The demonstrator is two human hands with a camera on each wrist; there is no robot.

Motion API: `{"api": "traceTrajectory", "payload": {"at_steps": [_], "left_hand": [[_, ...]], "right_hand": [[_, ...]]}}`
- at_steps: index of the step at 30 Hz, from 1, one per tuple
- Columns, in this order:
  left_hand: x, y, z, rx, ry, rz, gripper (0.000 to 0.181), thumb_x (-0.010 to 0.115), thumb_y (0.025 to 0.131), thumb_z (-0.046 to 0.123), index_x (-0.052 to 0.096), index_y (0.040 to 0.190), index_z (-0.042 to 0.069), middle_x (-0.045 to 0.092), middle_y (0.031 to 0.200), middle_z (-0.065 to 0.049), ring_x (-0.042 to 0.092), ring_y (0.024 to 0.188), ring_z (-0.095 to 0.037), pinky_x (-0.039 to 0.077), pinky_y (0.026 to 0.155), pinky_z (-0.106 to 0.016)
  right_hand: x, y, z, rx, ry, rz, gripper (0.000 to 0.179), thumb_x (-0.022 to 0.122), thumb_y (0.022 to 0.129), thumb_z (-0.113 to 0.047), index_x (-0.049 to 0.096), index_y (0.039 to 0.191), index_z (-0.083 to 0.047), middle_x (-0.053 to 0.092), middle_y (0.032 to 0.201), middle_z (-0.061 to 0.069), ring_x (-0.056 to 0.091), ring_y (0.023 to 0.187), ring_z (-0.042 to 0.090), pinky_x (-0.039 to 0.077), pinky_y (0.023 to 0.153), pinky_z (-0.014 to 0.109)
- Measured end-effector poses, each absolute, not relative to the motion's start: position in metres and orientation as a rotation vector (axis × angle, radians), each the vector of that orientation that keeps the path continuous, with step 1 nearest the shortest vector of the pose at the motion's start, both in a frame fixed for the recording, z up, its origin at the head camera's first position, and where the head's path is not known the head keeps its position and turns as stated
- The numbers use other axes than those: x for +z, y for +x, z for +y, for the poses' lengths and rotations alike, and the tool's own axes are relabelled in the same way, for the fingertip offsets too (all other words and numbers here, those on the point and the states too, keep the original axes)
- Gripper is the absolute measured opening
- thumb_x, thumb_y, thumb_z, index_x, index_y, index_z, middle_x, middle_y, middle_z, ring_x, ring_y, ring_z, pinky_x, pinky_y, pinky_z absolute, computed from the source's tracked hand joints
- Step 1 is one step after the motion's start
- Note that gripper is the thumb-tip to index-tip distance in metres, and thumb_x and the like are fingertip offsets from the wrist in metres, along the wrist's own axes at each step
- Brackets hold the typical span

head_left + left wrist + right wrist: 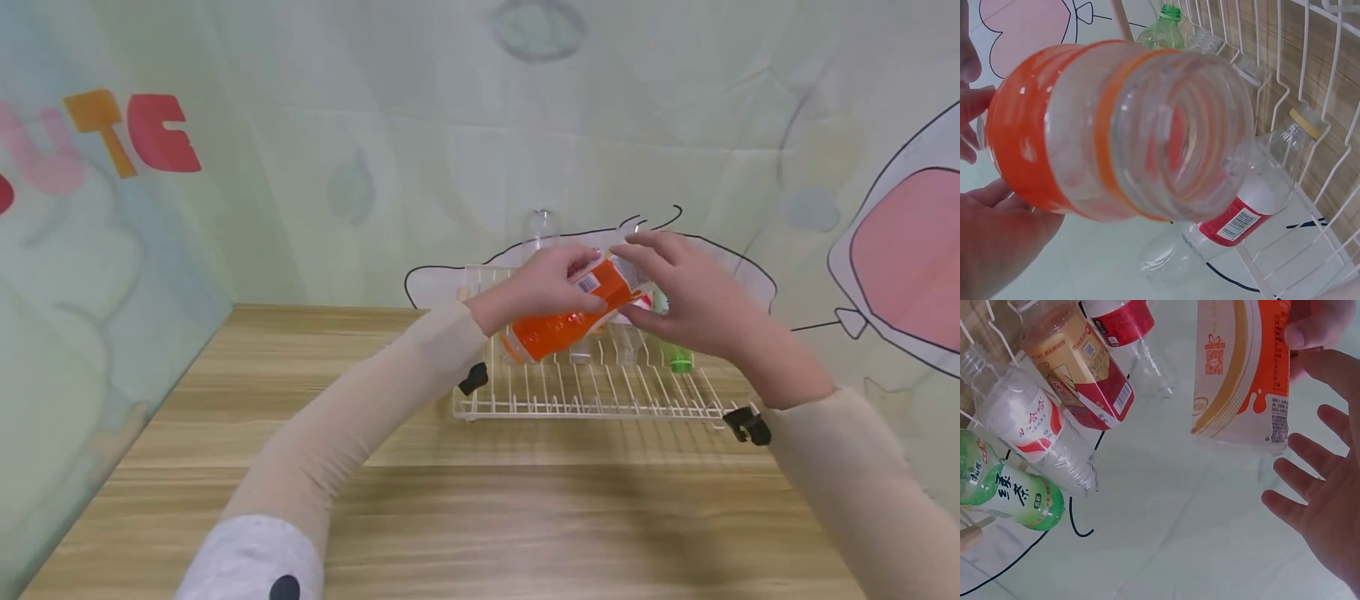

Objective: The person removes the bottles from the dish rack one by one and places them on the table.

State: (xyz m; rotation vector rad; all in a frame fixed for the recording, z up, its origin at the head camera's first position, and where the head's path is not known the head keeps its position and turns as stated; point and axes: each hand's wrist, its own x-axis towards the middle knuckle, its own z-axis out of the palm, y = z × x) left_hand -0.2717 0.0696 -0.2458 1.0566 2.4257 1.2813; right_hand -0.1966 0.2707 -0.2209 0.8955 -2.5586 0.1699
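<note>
Head view has an orange-labelled plastic bottle (558, 329) tilted above the left part of a white wire rack (588, 414), its uncapped mouth toward the near left, its base toward the far right. The left hand (551, 283) grips the body; the right hand (701, 304) is spread wide beside the base, and I cannot tell whether it touches. Around it, a red-labelled clear bottle (1125, 322), a tan-and-maroon-labelled bottle (1082, 365), a ribbed clear bottle (1038, 425) and, farthest right, a green-tea bottle (1013, 490) lean neck-down in the rack, on the wood-grain surface (450, 517). The step seems to be bringing the bottle to the rack; next probably calls for lowering its neck between wires, with a firm left grip.
</note>
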Motion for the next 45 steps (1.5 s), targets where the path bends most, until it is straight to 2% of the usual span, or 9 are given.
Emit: {"api": "traceTrajectory", "payload": {"at_steps": [5,11,17,23,35,41,45], "left_hand": [[-0.247,-0.271,0.069,1.234,1.058,2.417,0.046,0.069,0.086,0.021,0.054,0.129,0.009,0.063,0.109,-0.006,0.061,0.091,-0.018,0.056,0.072,-0.025],[-0.249,-0.272,0.069,1.229,1.032,2.376,0.044,0.069,0.087,0.021,0.057,0.127,0.011,0.063,0.111,-0.006,0.062,0.093,-0.019,0.057,0.072,-0.025],[-0.252,-0.270,0.072,1.221,1.068,2.349,0.045,0.070,0.085,0.022,0.057,0.127,0.012,0.063,0.110,-0.003,0.062,0.091,-0.019,0.057,0.071,-0.026],[-0.254,-0.268,0.075,1.146,1.097,2.366,0.049,0.069,0.086,0.023,0.055,0.130,0.010,0.062,0.114,-0.005,0.061,0.094,-0.019,0.056,0.073,-0.024],[-0.258,-0.262,0.077,1.166,1.087,2.344,0.050,0.071,0.084,0.027,0.056,0.130,0.012,0.062,0.115,-0.002,0.061,0.093,-0.017,0.055,0.074,-0.021],[-0.257,-0.261,0.077,1.153,1.089,2.352,0.050,0.072,0.084,0.031,0.058,0.127,0.011,0.063,0.112,-0.001,0.063,0.090,-0.016,0.056,0.072,-0.021],[-0.253,-0.262,0.074,1.082,1.094,2.409,0.058,0.071,0.085,0.035,0.053,0.133,0.008,0.061,0.123,-0.006,0.061,0.099,-0.019,0.056,0.075,-0.022]], "right_hand": [[-0.230,-0.201,0.267,0.112,1.035,-2.487,0.065,0.079,0.075,-0.012,0.052,0.133,-0.003,0.052,0.132,0.018,0.043,0.125,0.039,0.044,0.097,0.058],[-0.240,-0.205,0.266,0.070,1.081,-2.477,0.065,0.081,0.073,-0.010,0.053,0.131,-0.003,0.052,0.133,0.021,0.036,0.131,0.044,0.036,0.102,0.063],[-0.249,-0.204,0.265,-0.024,1.062,-2.484,0.067,0.085,0.069,-0.014,0.056,0.129,-0.006,0.053,0.132,0.018,0.038,0.131,0.041,0.036,0.103,0.062],[-0.258,-0.204,0.267,-0.011,1.106,-2.419,0.065,0.087,0.067,-0.012,0.058,0.125,-0.005,0.055,0.128,0.017,0.042,0.126,0.038,0.031,0.106,0.062],[-0.264,-0.203,0.273,-0.033,1.118,-2.383,0.066,0.089,0.064,-0.015,0.060,0.123,-0.004,0.059,0.123,0.016,0.047,0.119,0.034,0.044,0.099,0.053],[-0.266,-0.201,0.277,-0.080,1.082,-2.391,0.066,0.090,0.064,-0.018,0.060,0.122,-0.006,0.059,0.123,0.015,0.048,0.120,0.034,0.046,0.098,0.052],[-0.266,-0.201,0.282,-0.083,1.063,-2.353,0.065,0.089,0.064,-0.016,0.061,0.121,-0.005,0.059,0.121,0.016,0.050,0.118,0.035,0.049,0.093,0.053]]}}
